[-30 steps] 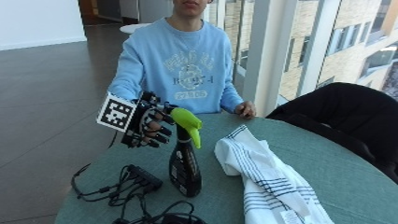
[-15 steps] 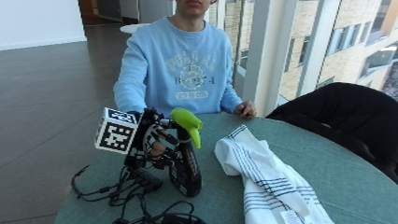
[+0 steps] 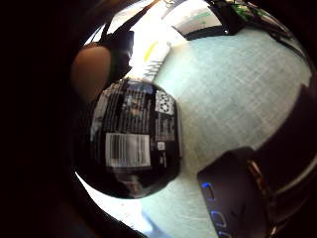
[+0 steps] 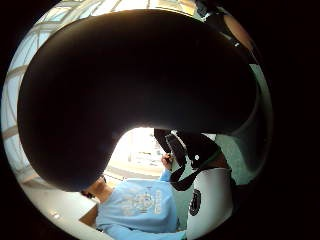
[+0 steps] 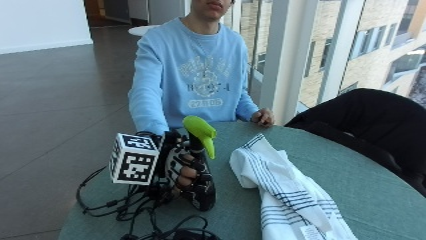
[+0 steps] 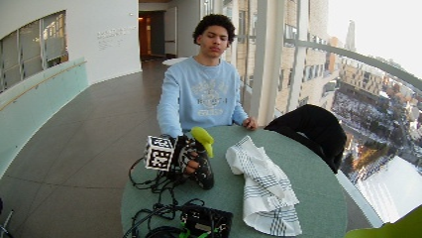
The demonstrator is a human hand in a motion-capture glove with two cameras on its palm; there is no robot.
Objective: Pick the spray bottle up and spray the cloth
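Note:
A black spray bottle [image 5: 203, 192] with a lime-green spray head [image 5: 200, 134] stands upright on the round green table [image 5: 373, 200]. My gloved right hand [image 5: 183, 172] grips its body, fingers curled round it below the head. In the little finger side palm view the bottle's labelled body [image 3: 131, 144] lies close to the palm. The spray head [image 4: 140, 85] shows dark and fills much of the thumb side palm view. A white cloth with dark stripes [image 5: 279, 195] lies crumpled on the table just beside the bottle, apart from it. The person's bare left hand [image 5: 263, 117] rests at the table's far edge.
Black cables [image 5: 126, 207] lie tangled on the table beside my hand. A black device [image 6: 208, 220] sits near the front edge. A black jacket [image 5: 373, 120] hangs over a chair past the cloth. Bare tabletop stretches beyond the cloth.
My gloved hand has come down from beside the spray head to the bottle's body and wrapped its fingers round it. Bottle and cloth have not moved.

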